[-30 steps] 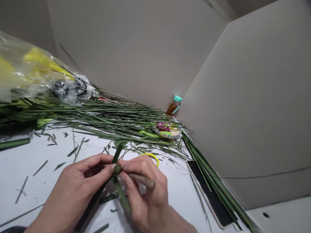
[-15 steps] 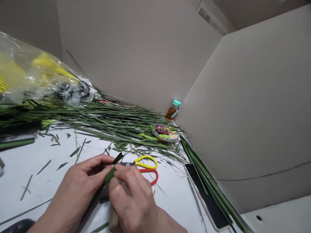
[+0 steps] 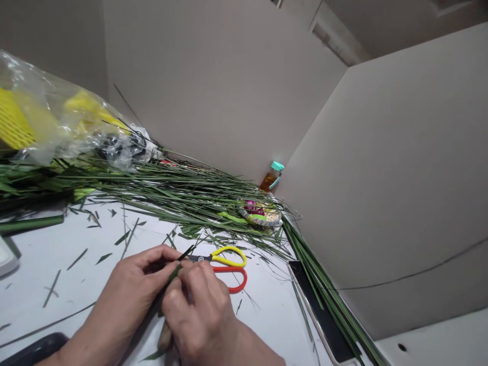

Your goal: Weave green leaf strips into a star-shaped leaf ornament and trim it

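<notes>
My left hand [image 3: 131, 290] is closed, thumb and forefinger pinching a green leaf strip [image 3: 175, 272] whose narrow end sticks out past the fingertips. Close against it, my right hand [image 3: 204, 310] has its fingers curled onto the same strip; its fingertips are partly hidden. Below the right palm shows a brownish, handle-like piece [image 3: 164, 338], and I cannot make out whether the hand grips it. Just beyond the fingers, scissors [image 3: 231, 267] with one yellow and one red handle lie on the white table [image 3: 267, 315], their blades mostly covered by my hands.
A heap of long green leaves [image 3: 171, 190] runs along the back wall. Near the corner are a small round basket [image 3: 272, 218] and a bottle [image 3: 270, 178] with a teal lid. At right lies a dark-screened phone [image 3: 324, 315]; at left, a clear plastic bag [image 3: 49, 112].
My right hand has shifted slightly left and down, and the leaf strip between the fingers has turned to show a narrower face. The camera view has moved a little.
</notes>
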Available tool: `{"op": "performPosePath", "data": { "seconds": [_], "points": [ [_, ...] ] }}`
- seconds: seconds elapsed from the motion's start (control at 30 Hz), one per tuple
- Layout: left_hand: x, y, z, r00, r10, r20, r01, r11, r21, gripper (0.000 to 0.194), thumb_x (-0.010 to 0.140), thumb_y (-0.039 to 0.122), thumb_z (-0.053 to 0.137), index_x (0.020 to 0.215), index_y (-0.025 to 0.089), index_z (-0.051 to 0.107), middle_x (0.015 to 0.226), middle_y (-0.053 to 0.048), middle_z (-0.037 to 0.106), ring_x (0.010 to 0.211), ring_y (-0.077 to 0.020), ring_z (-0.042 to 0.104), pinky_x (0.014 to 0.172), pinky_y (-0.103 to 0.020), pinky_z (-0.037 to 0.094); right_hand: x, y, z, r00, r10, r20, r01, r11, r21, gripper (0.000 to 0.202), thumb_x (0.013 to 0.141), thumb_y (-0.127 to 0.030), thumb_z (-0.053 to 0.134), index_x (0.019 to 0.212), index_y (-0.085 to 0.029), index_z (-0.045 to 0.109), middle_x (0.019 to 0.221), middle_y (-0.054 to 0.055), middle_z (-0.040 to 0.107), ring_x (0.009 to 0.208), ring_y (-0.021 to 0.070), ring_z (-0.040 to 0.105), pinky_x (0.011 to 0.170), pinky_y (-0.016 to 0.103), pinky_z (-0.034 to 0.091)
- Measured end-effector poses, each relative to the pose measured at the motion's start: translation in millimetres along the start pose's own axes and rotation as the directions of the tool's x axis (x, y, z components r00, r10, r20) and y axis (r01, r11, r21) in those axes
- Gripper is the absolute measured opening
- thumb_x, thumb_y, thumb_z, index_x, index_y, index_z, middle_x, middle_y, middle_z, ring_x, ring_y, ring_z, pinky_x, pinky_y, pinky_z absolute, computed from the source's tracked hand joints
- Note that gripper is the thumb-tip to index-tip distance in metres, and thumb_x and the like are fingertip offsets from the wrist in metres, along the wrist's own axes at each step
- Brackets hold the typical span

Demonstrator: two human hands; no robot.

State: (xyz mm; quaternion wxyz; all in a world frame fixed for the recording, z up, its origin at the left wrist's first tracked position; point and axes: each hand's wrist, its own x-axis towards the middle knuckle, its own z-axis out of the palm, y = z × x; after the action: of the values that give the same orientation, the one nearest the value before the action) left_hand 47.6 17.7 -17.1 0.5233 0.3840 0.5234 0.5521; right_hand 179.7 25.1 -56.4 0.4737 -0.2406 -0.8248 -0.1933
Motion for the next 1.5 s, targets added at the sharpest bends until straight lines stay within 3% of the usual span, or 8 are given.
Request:
{"op": "performPosePath", "data": {
  "seconds": [0.27, 0.5, 0.63, 0.8, 0.93, 1.17, 1.3, 1.5],
  "points": [
    [9, 0, 1.9, 0.999, -0.008, 0.041, 0.009, 1.0, -0.014, 0.012, 0.061, 0.023, 0.083, 0.061, 0.022, 0.072, 0.061, 0.002, 0.071, 0.062, -0.0181, 0.061, 0.062, -0.026, 0.047, 12, 4, -20, 0.977, 0.19, 0.096, -0.207, 0.955, 0.214, 0.027, 0.091, -0.004, 0.046, 0.108, -0.017, 0.063, 0.091, 0.012, 0.07, 0.079, 0.0225, 0.068, 0.066, 0.033, 0.059],
    [6, 1, 2.8, 0.996, -0.073, 0.059, 0.076, 0.996, -0.05, 0.012, 0.066, 0.027, 0.084, 0.073, 0.022, 0.075, 0.068, 0.002, 0.071, 0.069, -0.0173, 0.06, 0.066, -0.027, 0.045, 24, 14, -34, 0.859, 0.499, 0.112, -0.497, 0.763, 0.413, 0.017, 0.092, -0.009, 0.061, 0.098, -0.022, 0.069, 0.086, 0.004, 0.074, 0.077, 0.0175, 0.071, 0.067, 0.031, 0.06],
    [3, 3, 3.7, 0.988, -0.134, 0.076, 0.14, 0.987, -0.082, 0.015, 0.069, 0.031, 0.084, 0.075, 0.023, 0.073, 0.067, 0.004, 0.069, 0.065, -0.015, 0.058, 0.06, -0.025, 0.044, 27, 14, -41, 0.74, 0.651, 0.171, -0.62, 0.561, 0.549, 0.011, 0.091, -0.014, 0.067, 0.093, -0.023, 0.073, 0.085, 0.002, 0.075, 0.078, 0.0168, 0.071, 0.07, 0.03, 0.058],
    [0, 14, 5.2, 0.977, -0.18, 0.114, 0.193, 0.975, -0.107, 0.015, 0.071, 0.031, 0.083, 0.076, 0.023, 0.072, 0.069, 0.004, 0.071, 0.064, -0.0143, 0.06, 0.058, -0.024, 0.047, 35, 22, -54, 0.553, 0.783, 0.284, -0.627, 0.166, 0.761, 0.011, 0.097, -0.029, 0.065, 0.09, -0.025, 0.073, 0.09, 0.0, 0.075, 0.091, 0.0184, 0.075, 0.084, 0.032, 0.059],
    [-4, 16, 7.2, 0.962, -0.205, 0.181, 0.227, 0.967, -0.116, 0.014, 0.071, 0.03, 0.085, 0.076, 0.023, 0.074, 0.065, 0.004, 0.069, 0.062, -0.0133, 0.06, 0.056, -0.022, 0.046, 33, 33, -56, 0.467, 0.804, 0.368, -0.594, -0.023, 0.804, 0.014, 0.095, -0.031, 0.064, 0.086, -0.022, 0.07, 0.082, 0.0, 0.068, 0.08, 0.0161, 0.071, 0.079, 0.03, 0.057],
    [-5, 13, 7.2, 0.964, -0.18, 0.195, 0.197, 0.978, -0.068, 0.016, 0.068, 0.034, 0.086, 0.073, 0.024, 0.074, 0.07, 0.002, 0.073, 0.066, -0.0158, 0.063, 0.061, -0.023, 0.048, 37, 23, -56, 0.429, 0.722, 0.543, -0.784, -0.002, 0.621, 0.032, 0.078, -0.04, 0.081, 0.104, -0.026, 0.067, 0.081, -0.004, 0.054, 0.065, 0.0106, 0.044, 0.056, 0.022, 0.037],
    [-3, 12, 3.7, 0.964, -0.128, 0.235, 0.122, 0.992, 0.042, 0.015, 0.068, 0.036, 0.085, 0.069, 0.024, 0.076, 0.069, 0.002, 0.072, 0.068, -0.0174, 0.062, 0.061, -0.024, 0.048, 44, 22, -53, 0.364, 0.719, 0.592, -0.849, -0.005, 0.528, 0.019, 0.075, -0.031, 0.081, 0.086, -0.021, 0.068, 0.073, -0.004, 0.056, 0.058, 0.0087, 0.041, 0.053, 0.023, 0.033],
    [-4, 11, 1.5, 0.953, -0.101, 0.287, 0.106, 0.994, -0.004, 0.015, 0.073, 0.036, 0.083, 0.066, 0.025, 0.075, 0.059, 0.005, 0.065, 0.054, -0.0112, 0.052, 0.051, -0.02, 0.041, 34, 30, -48, 0.279, 0.666, 0.692, -0.74, -0.311, 0.597, 0.023, 0.083, -0.038, 0.08, 0.079, -0.02, 0.067, 0.057, -0.008, 0.046, 0.049, 0.0058, 0.034, 0.047, 0.021, 0.025]
  ]
}}
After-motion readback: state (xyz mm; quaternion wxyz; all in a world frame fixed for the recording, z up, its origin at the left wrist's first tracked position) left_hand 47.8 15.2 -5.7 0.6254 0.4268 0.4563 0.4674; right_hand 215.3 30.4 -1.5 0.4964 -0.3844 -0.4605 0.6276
